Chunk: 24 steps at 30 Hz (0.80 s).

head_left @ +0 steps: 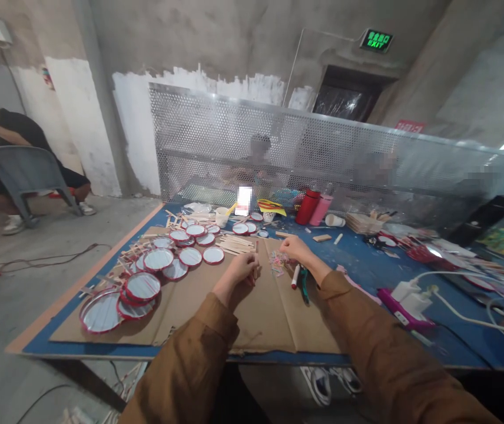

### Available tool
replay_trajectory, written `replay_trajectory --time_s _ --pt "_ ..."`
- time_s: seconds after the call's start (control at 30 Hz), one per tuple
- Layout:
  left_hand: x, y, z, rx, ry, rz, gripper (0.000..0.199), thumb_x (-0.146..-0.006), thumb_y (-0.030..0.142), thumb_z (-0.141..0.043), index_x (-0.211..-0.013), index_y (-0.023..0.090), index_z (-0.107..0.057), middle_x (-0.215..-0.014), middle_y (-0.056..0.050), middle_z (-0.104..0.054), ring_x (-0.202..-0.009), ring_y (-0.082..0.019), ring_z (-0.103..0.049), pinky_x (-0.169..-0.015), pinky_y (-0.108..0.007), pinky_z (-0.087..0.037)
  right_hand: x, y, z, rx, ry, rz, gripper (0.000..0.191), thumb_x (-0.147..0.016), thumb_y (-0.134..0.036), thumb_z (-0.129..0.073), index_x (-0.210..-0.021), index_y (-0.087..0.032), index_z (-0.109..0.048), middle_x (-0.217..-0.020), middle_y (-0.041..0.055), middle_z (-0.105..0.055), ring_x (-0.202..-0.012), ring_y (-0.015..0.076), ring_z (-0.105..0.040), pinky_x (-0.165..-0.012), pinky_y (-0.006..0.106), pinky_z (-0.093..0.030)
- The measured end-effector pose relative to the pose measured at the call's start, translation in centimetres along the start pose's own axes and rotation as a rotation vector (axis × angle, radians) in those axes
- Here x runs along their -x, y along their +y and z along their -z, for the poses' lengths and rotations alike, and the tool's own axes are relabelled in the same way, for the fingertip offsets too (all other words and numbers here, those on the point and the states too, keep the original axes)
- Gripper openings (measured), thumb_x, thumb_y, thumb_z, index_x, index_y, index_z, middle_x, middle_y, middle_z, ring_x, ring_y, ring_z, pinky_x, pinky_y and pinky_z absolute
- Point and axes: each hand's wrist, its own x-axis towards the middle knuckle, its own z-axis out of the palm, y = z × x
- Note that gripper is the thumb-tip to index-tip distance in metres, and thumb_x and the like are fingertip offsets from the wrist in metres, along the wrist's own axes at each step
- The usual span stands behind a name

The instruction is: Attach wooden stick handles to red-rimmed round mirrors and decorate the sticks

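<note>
My left hand (242, 271) is over the middle of a cardboard sheet (261, 321), its fingers curled together. Whatever they may hold is too small or hidden to make out. To its right, my right hand (297, 250) has its fingertips pinched beside a pile of small coloured pieces (276, 262); I cannot see what is between them. Below that hand lie a red-and-white marker (295, 277) and teal-handled pliers (305, 285). Flat wooden sticks (235, 244) lie beyond my left hand. Several round, red-rimmed discs (158, 259) are heaped at the left.
A perforated metal screen (216, 129) closes off the table's far side. Before it stand a lit phone (243, 201), a paper cup (222, 217), a red bottle (307, 206) and a pink one (321, 210). A purple power strip (404, 312) with white plugs is at the right.
</note>
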Motion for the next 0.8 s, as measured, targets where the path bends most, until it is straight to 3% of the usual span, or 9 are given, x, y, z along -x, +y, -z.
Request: replay_trajectory --time_s 0.1,0.27,0.4,0.5,0.63,0.8 --pt "-0.2 -0.3 0.1 -0.019 -0.008 -0.008 0.013 -0.085 0.011 -0.043 -0.075 0.018 -0.047 -0.048 0.003 -0.053 -0.038 -0.010 -0.054 -0.040 -0.016 -0.038 0.6 0.1 0.2 0.018 -0.051 0.084 0.016 -0.077 -0.018 -0.060 -0.071 -0.011 -0.074 -0.060 0.0035 -0.068 -0.054 0.0130 -0.061 -0.052 0.019 -0.041" --pt "0.4 0.0 0.0 -0.028 0.028 -0.026 0.014 -0.087 0.014 -0.047 -0.073 0.017 -0.049 -0.046 0.003 -0.051 -0.039 -0.009 -0.054 -0.039 -0.015 -0.037 0.8 1.0 2.3 0.109 0.029 0.147 0.035 -0.092 -0.021 -0.043 -0.107 -0.011 -0.073 -0.089 0.0085 -0.075 -0.078 0.0163 -0.068 -0.064 0.021 -0.045" --pt "0.7 0.4 -0.2 -0.059 0.059 -0.025 0.018 -0.087 0.012 -0.045 -0.069 0.017 -0.049 -0.043 0.004 -0.050 -0.035 -0.008 -0.050 -0.036 -0.015 -0.033 1.7 2.6 4.0 0.271 -0.026 0.228 0.024 -0.086 -0.017 -0.053 -0.097 -0.018 -0.075 -0.100 0.0085 -0.075 -0.092 0.0207 -0.068 -0.071 0.023 -0.045" --pt "0.6 0.4 -0.2 -0.053 0.027 -0.030 0.018 -0.084 0.009 -0.046 -0.068 0.017 -0.049 -0.045 0.004 -0.051 -0.036 -0.008 -0.052 -0.036 -0.015 -0.034 3.4 2.8 3.5 0.387 -0.135 0.351 0.018 -0.079 -0.011 -0.063 -0.085 -0.020 -0.076 -0.095 0.0079 -0.076 -0.093 0.0226 -0.069 -0.074 0.024 -0.045" --pt "0.5 0.4 0.0 -0.055 -0.006 -0.036 0.017 -0.084 0.010 -0.048 -0.068 0.016 -0.049 -0.046 0.003 -0.052 -0.038 -0.008 -0.053 -0.038 -0.014 -0.037 5.6 1.9 1.4 0.493 -0.164 0.505 0.023 -0.084 -0.006 -0.055 -0.086 -0.014 -0.076 -0.099 0.0167 -0.075 -0.100 0.0270 -0.067 -0.087 0.031 -0.044" --pt "0.6 0.4 0.2 -0.017 -0.042 -0.032 0.016 -0.085 0.011 -0.046 -0.070 0.017 -0.048 -0.047 0.003 -0.054 -0.040 -0.008 -0.055 -0.041 -0.013 -0.038 6.5 1.8 0.9 0.541 -0.118 0.658 0.030 -0.089 -0.010 -0.049 -0.108 -0.016 -0.071 -0.102 0.0165 -0.074 -0.099 0.0267 -0.067 -0.086 0.033 -0.043"
